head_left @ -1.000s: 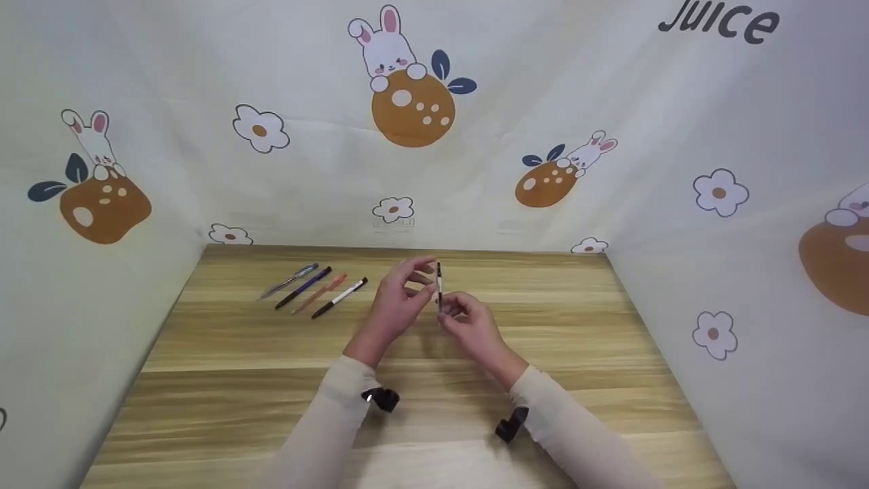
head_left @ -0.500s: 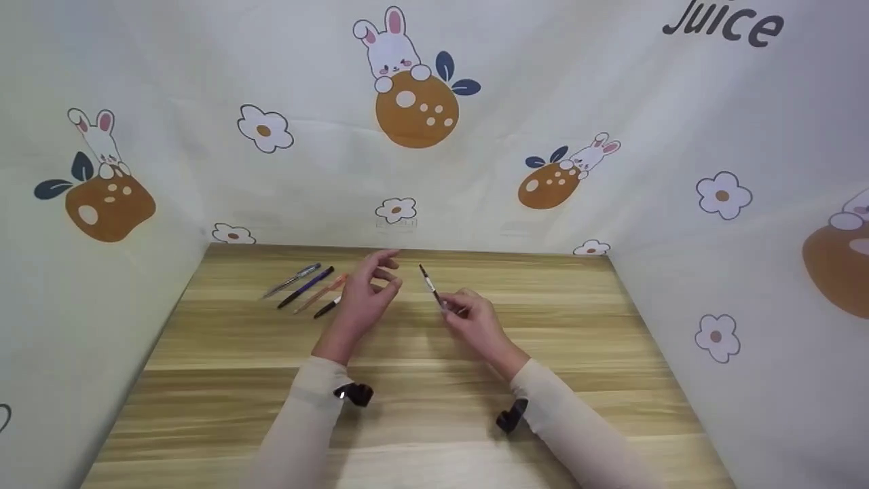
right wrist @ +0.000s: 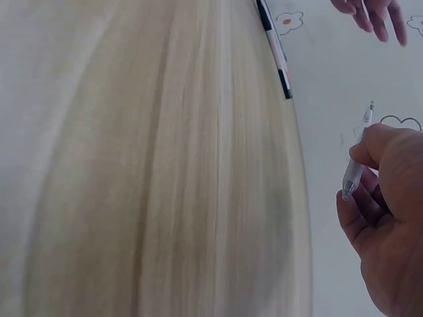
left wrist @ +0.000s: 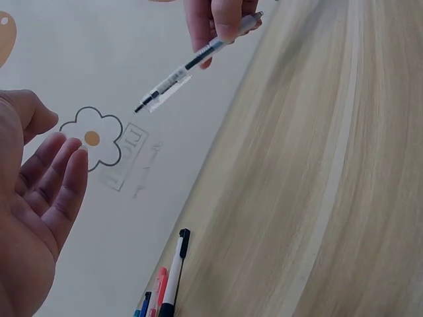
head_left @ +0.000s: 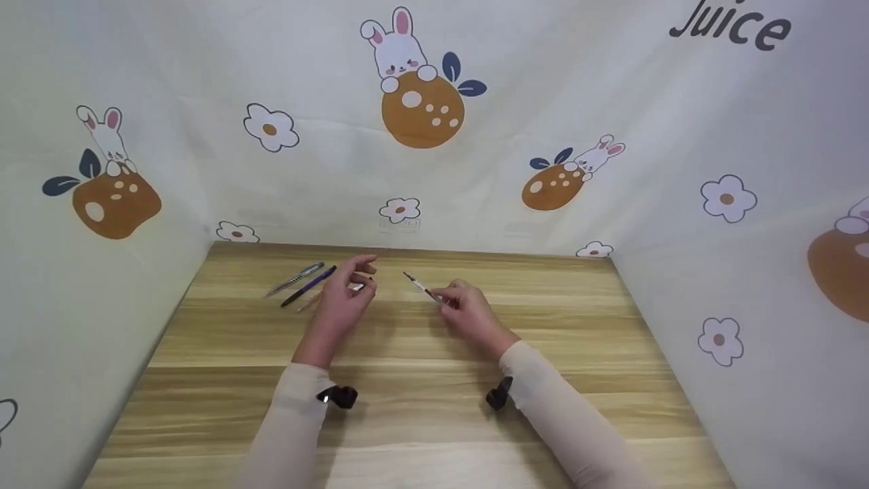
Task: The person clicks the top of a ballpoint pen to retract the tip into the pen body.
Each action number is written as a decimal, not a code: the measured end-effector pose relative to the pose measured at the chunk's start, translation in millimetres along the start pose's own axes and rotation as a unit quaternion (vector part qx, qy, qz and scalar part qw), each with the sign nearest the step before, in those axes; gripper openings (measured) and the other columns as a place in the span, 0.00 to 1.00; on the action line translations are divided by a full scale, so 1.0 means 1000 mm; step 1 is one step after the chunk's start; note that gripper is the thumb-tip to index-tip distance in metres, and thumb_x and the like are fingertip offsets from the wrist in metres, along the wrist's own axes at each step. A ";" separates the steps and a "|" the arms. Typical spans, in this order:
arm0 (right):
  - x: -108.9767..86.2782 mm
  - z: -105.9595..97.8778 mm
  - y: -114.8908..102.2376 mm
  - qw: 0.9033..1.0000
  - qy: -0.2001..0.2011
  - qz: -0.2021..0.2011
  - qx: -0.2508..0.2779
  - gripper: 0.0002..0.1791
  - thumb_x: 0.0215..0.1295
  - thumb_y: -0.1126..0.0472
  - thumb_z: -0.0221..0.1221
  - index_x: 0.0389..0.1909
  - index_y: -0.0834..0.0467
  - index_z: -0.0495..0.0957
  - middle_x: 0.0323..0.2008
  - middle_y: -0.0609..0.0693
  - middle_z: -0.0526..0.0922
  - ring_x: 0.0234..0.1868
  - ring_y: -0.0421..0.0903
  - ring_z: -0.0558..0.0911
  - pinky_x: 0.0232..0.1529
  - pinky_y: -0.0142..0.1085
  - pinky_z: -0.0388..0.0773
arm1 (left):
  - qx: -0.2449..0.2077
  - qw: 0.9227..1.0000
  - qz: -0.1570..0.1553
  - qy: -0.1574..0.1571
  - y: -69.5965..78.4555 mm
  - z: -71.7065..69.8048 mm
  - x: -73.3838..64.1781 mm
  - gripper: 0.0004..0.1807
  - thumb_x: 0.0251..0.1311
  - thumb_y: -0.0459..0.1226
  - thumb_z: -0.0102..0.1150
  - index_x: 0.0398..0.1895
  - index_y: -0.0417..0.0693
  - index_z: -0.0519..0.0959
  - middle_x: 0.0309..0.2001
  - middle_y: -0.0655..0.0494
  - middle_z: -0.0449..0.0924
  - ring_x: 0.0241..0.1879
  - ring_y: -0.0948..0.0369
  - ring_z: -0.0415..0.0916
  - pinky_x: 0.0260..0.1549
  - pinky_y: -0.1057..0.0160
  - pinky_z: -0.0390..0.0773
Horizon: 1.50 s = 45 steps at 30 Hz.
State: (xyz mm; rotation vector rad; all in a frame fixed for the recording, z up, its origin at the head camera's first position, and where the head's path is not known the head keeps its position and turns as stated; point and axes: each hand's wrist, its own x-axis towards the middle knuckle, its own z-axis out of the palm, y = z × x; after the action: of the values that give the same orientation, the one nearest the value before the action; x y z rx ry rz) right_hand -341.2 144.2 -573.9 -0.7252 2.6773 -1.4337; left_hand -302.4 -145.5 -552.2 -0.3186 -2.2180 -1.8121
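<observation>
My right hand pinches a slim clear-barrelled pen between thumb and fingers, raised above the table and tilted up to the left. In the left wrist view, the held pen shows a white label with a loose clear flap and a dark tip. My left hand holds nothing; its fingers are loosely bent and apart. Below and behind it lie a clear grey pen, a blue pen, a coral pen and a white pen with black ends, the last two mostly covered by the hand in the head view.
The wood-grain table is bounded by a pale cloth printed with rabbits, oranges and flowers at the back and both sides. Each wrist wears a small black camera, such as the left camera.
My left hand has let go of the pen and moved left, over the row of pens. The pen in my right hand has tipped from upright to leaning left.
</observation>
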 end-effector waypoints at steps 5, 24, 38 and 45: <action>0.010 0.004 0.004 0.999 -0.010 -0.016 -0.032 0.20 0.70 0.75 0.65 0.60 0.61 0.90 0.38 0.49 0.80 0.39 0.44 0.78 0.39 0.33 0.78 | 0.003 1.000 -0.008 -0.001 -0.001 0.000 -0.001 0.26 0.72 0.28 0.63 0.72 0.51 0.79 0.58 0.50 0.81 0.54 0.53 0.82 0.50 0.54 0.85; 0.034 0.021 0.028 0.998 -0.027 -0.021 -0.050 0.14 0.73 0.71 0.67 0.56 0.61 0.92 0.43 0.52 0.87 0.42 0.41 0.79 0.45 0.34 0.79 | -0.005 1.000 -0.023 -0.005 -0.005 -0.008 -0.005 0.26 0.72 0.25 0.61 0.69 0.52 0.81 0.57 0.49 0.81 0.53 0.52 0.81 0.51 0.55 0.83; 0.038 0.032 0.038 0.999 -0.018 -0.015 -0.039 0.10 0.74 0.66 0.71 0.53 0.60 0.93 0.43 0.49 0.88 0.46 0.43 0.84 0.51 0.36 0.83 | 0.014 0.999 -0.037 -0.007 -0.004 -0.016 -0.006 0.24 0.71 0.27 0.61 0.68 0.51 0.81 0.60 0.40 0.81 0.53 0.52 0.80 0.52 0.53 0.81; 0.038 0.034 0.039 0.999 -0.017 -0.008 -0.048 0.11 0.73 0.64 0.73 0.53 0.58 0.93 0.43 0.47 0.88 0.47 0.43 0.84 0.53 0.38 0.84 | 0.023 0.999 -0.038 -0.014 -0.002 -0.020 -0.005 0.24 0.71 0.28 0.59 0.68 0.49 0.81 0.60 0.41 0.81 0.53 0.52 0.78 0.52 0.51 0.80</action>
State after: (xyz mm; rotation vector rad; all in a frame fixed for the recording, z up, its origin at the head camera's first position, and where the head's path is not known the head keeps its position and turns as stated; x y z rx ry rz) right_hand -382.8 120.0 -617.1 -0.7706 2.7365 -1.2905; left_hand -297.1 -165.8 -552.4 -0.2569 -2.3168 -1.8018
